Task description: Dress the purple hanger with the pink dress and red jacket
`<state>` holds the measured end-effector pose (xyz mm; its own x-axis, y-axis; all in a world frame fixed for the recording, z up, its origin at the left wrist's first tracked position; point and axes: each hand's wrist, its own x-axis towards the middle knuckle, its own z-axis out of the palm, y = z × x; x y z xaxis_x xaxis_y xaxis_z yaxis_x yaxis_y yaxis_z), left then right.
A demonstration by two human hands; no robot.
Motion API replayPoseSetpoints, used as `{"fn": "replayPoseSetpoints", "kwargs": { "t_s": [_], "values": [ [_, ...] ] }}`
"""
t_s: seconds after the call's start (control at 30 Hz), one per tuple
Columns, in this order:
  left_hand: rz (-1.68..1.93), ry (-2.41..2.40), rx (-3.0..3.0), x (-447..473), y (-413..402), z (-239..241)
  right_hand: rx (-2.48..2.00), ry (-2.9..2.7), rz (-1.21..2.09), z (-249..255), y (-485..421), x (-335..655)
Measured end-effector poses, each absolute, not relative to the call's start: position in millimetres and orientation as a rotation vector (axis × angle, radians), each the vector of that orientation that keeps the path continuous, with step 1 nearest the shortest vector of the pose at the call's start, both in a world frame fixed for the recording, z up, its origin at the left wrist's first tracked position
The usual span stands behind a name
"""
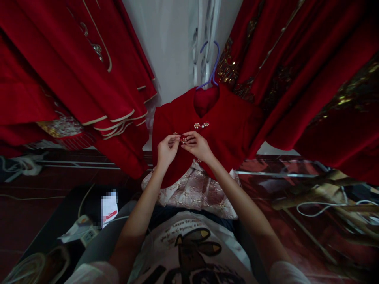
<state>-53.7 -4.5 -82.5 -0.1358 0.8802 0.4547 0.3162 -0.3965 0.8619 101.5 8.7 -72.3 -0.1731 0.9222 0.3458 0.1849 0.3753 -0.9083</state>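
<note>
A red jacket hangs on a purple hanger in front of me. My left hand pinches the jacket's front edge beside a small flower-shaped button. Close by, my right hand has its thumb and fingers closed at a beaded flower button. Higher on the chest, a pair of jewelled flower buttons lies across the opening. Below the jacket spreads a pale pink, shiny patterned skirt, partly behind my forearms.
Red garments hang at the left, and red gowns with gold sequins hang at the right. A power strip with cables sits at lower left, near a white-and-red packet. Wooden pieces and a cord lie at right.
</note>
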Motion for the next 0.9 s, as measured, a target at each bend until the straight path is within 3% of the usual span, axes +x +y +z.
{"fn": "replayPoseSetpoints", "kwargs": {
  "t_s": [0.9],
  "values": [
    [1.454,1.307,1.727,-62.1,0.1,-80.1,-1.068,-1.512,0.546,-81.9,-1.5,83.5]
  ]
}}
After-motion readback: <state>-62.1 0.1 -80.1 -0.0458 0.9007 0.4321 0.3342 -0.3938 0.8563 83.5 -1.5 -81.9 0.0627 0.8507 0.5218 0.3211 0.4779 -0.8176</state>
